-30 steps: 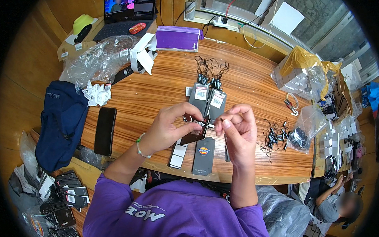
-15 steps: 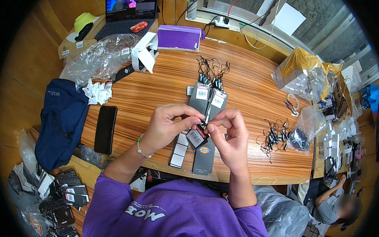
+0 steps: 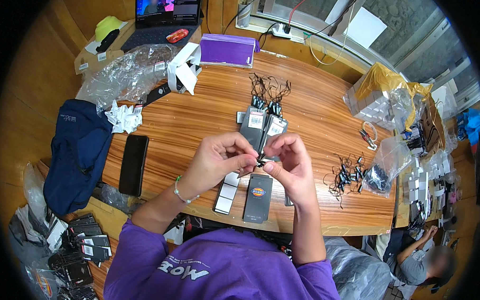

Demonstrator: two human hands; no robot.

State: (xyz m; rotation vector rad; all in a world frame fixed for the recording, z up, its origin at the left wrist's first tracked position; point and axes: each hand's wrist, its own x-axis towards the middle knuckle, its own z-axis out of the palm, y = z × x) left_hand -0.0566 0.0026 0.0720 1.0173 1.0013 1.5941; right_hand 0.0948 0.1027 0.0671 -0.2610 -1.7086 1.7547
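Over the near middle of the table, my left hand and my right hand meet, thumb and fingers pinched together. A small black tag string is between their fingertips. The hang tag on it is mostly hidden below the fingers. Beneath lies a dark grey hang tag with an oval logo, beside a white label strip divided into boxes. Just beyond my hands, two stacks of grey tags with barcode stickers, a left stack and a right stack, lie with black strings spreading away from them.
A pile of black strings lies right, near scissors and a plastic bag. A phone and navy bag are left. Behind are a purple book and laptop. Another person sits far right.
The hang tag with a barcode sticker, seen below my fingers before, is now mostly hidden. My fingertips have shifted slightly, and the oval-logo tag on the table shows more fully.
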